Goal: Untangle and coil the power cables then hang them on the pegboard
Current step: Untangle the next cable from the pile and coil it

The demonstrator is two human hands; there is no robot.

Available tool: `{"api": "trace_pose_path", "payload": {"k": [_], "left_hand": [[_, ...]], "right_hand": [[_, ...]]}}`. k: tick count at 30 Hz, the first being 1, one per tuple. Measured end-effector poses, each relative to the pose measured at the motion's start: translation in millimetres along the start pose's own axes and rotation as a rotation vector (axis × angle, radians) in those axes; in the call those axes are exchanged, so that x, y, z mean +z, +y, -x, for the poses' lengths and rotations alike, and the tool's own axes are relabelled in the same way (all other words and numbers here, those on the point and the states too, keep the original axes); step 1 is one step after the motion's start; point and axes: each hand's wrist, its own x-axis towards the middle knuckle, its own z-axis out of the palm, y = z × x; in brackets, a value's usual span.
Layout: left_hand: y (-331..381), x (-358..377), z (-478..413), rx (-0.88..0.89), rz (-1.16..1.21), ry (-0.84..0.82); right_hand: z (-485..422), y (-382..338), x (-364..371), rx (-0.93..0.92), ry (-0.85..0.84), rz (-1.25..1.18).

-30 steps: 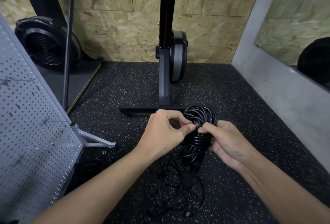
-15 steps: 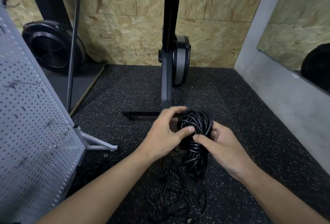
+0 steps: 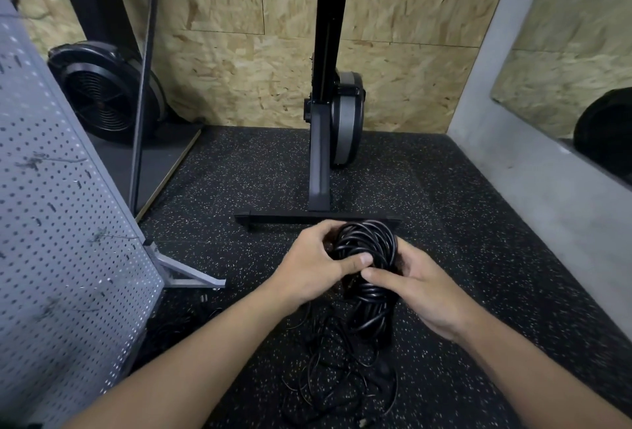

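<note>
A black power cable wound into a coil [image 3: 367,247] is held in front of me above the floor. My left hand [image 3: 314,268] grips the coil's left side, its thumb laid across the strands. My right hand [image 3: 420,288] holds the coil from the right, with its index finger and thumb pinching the wrapped middle. Beneath the coil lies a loose tangle of thin black cables [image 3: 338,380] on the speckled floor. The grey pegboard [image 3: 65,240] stands at the left on a metal foot.
A black exercise machine [image 3: 328,141] with a cross-bar foot stands straight ahead against the chipboard wall. A round black fan housing [image 3: 102,90] and a thin black pole [image 3: 143,86] are at the back left. A grey concrete ledge [image 3: 533,168] runs along the right.
Both hands have shifted slightly on the coil, with the left thumb and right fingers closing in over its middle. The view has tilted up a little.
</note>
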Motion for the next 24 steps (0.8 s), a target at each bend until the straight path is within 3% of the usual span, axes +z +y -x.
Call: {"api": "trace_pose_path", "payload": {"k": [4,7,14,24], "left_hand": [[-4,-7,6,-0.07,0.089,-0.14],[-5,-8,7,-0.056,0.073,-0.156],[-11,-7,3,-0.069,0.078,-0.04],[-20,-3,10,-0.054,-0.067,0.206]], "right_hand": [[-1,4,-1,0.017,0.026,0.082],[-4,9,0,0.055,0.08,0.033],[-8,11,11,-0.012,0.15,0.022],[-16,8,36,-0.135,0.041,0.233]]}}
